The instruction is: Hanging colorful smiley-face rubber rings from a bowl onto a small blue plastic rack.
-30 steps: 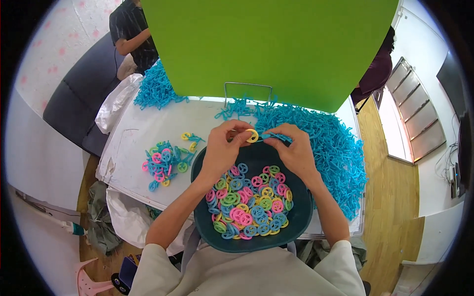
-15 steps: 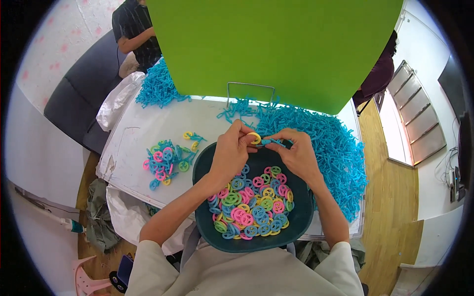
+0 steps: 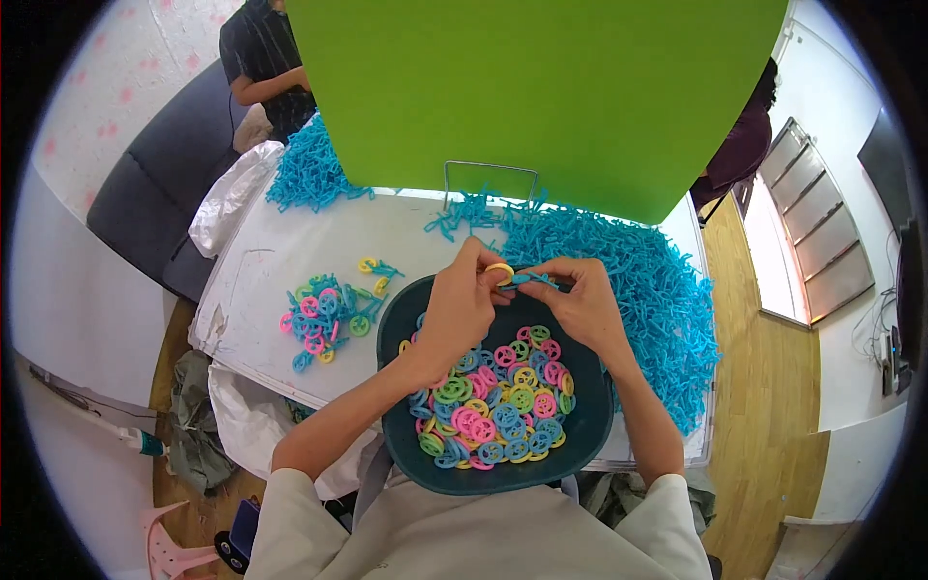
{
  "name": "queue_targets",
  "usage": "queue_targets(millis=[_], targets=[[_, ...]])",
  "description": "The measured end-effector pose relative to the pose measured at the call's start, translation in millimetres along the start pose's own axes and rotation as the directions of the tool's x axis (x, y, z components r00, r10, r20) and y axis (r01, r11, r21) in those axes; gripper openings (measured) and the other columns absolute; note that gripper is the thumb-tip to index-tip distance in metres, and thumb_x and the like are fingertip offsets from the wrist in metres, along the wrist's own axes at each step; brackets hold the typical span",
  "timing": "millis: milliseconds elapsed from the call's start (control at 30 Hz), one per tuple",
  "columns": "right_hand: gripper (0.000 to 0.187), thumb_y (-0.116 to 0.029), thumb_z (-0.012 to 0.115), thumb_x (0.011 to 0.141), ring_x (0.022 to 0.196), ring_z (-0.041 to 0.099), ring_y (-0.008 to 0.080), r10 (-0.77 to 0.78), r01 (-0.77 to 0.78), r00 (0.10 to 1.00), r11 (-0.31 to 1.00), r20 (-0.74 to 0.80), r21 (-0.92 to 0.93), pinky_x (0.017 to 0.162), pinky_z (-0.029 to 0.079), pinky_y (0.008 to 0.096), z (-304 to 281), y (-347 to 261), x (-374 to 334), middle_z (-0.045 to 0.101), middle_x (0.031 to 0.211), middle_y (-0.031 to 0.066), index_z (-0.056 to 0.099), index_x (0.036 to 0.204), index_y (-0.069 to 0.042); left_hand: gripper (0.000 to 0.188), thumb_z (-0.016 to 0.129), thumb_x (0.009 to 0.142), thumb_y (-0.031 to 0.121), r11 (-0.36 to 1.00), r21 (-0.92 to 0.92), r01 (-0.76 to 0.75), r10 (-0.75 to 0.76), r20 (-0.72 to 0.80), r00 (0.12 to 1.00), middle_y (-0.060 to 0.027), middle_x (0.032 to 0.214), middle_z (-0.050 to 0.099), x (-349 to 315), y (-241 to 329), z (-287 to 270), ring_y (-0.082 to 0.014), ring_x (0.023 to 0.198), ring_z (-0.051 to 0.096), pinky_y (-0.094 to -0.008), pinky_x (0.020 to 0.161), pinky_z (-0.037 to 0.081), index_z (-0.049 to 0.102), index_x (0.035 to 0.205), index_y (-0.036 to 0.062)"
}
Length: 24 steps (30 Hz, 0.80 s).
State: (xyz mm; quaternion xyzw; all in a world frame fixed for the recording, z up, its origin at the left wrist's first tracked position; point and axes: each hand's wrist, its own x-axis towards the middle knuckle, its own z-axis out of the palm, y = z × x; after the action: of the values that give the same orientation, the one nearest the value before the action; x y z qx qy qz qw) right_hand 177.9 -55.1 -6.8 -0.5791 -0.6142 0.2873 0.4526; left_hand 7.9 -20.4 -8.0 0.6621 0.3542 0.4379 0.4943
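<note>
A dark teal bowl point(image 3: 406, 319) sits in front of me, filled with several small plastic rings in pink, yellow, green and blue point(image 3: 498, 406). Above its far rim my left hand point(image 3: 459, 309) pinches a yellow ring point(image 3: 500, 272). My right hand point(image 3: 580, 304) holds a small blue stick-like piece point(image 3: 530, 280) against that ring. The fingertips of both hands meet over the bowl.
A heap of blue plastic pieces point(image 3: 648, 290) covers the right of the white table point(image 3: 261, 261). A small pile of coloured rings with blue pieces point(image 3: 324, 314) lies left of the bowl. A green board point(image 3: 522, 87) stands behind. Another person point(image 3: 261, 58) sits far left.
Both hands stay together above the bowl's far rim with the yellow ring between them; the fingers have shifted only slightly.
</note>
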Motion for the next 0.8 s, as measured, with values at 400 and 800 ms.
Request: queue_targets(millis=[400,800], targets=[[0.013,-0.008,0.071,0.082,0.069,0.059,0.0068,0.119,-0.132,0.989,0.978,0.089,0.163,0.06,0.045,0.0209,-9,-6,3,0.067,0.076,0.0043,0.07,0.09,0.003,0.017,0.046,0.096,0.0,0.991,-0.129,-0.029,0.033,0.026,0.999,-0.0133,0.093,0.064,3,5,-3,-0.018,0.083,0.067,-0.0288,0.074,0.058,0.058,0.107,-0.0062],[0.024,-0.02,0.072,0.085,0.075,0.061,0.0079,0.208,-0.339,0.936,0.75,0.284,0.568,0.066,0.047,0.0204,-13,5,4,0.068,0.085,0.0056,0.068,0.098,0.0,0.027,0.049,0.093,-0.004,0.965,0.069,-0.255,0.257,-0.021,0.966,-0.0136,0.103,0.069,-6,9,1,-0.0165,0.088,0.067,-0.031,0.076,0.058,0.064,0.115,0.0004]])
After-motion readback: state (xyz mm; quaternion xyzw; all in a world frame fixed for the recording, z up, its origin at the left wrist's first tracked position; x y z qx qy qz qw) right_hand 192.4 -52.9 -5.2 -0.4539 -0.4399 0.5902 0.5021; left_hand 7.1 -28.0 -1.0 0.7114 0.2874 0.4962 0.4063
